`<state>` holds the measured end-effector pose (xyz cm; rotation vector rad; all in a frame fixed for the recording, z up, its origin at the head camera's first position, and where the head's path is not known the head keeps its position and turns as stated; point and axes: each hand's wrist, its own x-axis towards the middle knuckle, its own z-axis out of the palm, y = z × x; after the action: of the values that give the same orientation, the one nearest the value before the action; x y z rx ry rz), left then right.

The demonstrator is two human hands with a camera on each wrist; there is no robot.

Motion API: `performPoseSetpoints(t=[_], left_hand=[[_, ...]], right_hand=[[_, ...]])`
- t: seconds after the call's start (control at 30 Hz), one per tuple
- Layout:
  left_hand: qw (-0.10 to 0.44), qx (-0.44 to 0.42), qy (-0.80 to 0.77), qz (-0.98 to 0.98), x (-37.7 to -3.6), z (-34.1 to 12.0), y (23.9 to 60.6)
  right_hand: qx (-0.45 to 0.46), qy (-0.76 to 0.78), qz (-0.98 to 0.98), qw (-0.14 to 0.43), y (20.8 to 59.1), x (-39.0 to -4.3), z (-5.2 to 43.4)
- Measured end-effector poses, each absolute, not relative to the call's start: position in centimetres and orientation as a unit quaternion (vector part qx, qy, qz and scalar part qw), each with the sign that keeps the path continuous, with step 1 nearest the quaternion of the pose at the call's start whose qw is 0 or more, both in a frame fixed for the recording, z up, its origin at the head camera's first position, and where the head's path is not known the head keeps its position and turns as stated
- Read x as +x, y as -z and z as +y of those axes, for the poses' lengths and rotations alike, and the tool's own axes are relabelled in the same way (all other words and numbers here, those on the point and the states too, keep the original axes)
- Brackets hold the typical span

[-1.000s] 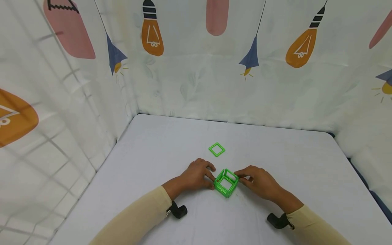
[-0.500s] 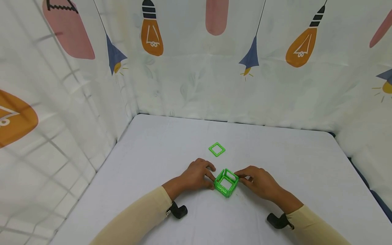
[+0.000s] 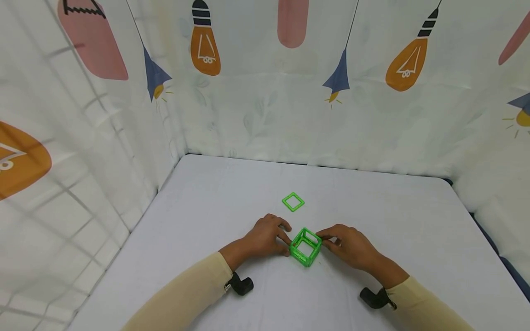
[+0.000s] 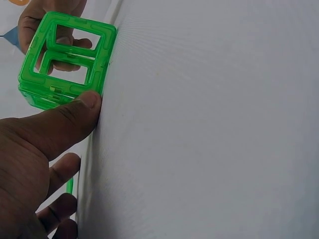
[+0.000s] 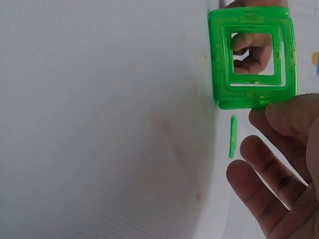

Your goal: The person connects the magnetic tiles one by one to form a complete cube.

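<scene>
A small cube of green see-through magnetic tiles sits on the white table between both hands. My left hand holds its left corner, thumb tip against the tile edge in the left wrist view, index fingertip partly hidden. On the opposite side, my right hand pinches the cube's edge between thumb and index finger; the other fingers stay loosely bent and apart from it. In the right wrist view the cube's square frames line up, with left-hand fingers visible through them. A single green square tile lies flat just beyond the cube.
The white-covered table ends at the back against a hanging fabric wall printed with lamps and bulbs. Another fabric wall stands along the left. A dark wrist camera juts from the left sleeve, another from the right.
</scene>
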<state>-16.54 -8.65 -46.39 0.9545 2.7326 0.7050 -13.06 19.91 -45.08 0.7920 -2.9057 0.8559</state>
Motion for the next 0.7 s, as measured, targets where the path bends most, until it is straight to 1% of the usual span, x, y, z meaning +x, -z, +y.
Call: performPoseSetpoints(t=[0.13,0.43,0.57,0.7], left_hand=[[0.079,0.322,-0.243,0.912,-16.5,-8.7,46.3],[0.071,0.335,-0.235,0.910,-16.4,-8.7,46.2],[0.070,0.336,-0.235,0.909,-16.4,-8.7,46.3],[0.070,0.340,-0.239,0.907,-16.4,-8.7,46.4]], right_hand=[[0.219,-0.274,-0.936,-0.010,44.7,-12.4,19.6],[0.135,-0.232,-0.961,-0.071,44.4,-10.5,18.1],[0.116,-0.221,-0.966,-0.072,44.9,-10.2,17.3],[0.113,-0.207,-0.970,-0.053,45.5,-10.3,16.8]])
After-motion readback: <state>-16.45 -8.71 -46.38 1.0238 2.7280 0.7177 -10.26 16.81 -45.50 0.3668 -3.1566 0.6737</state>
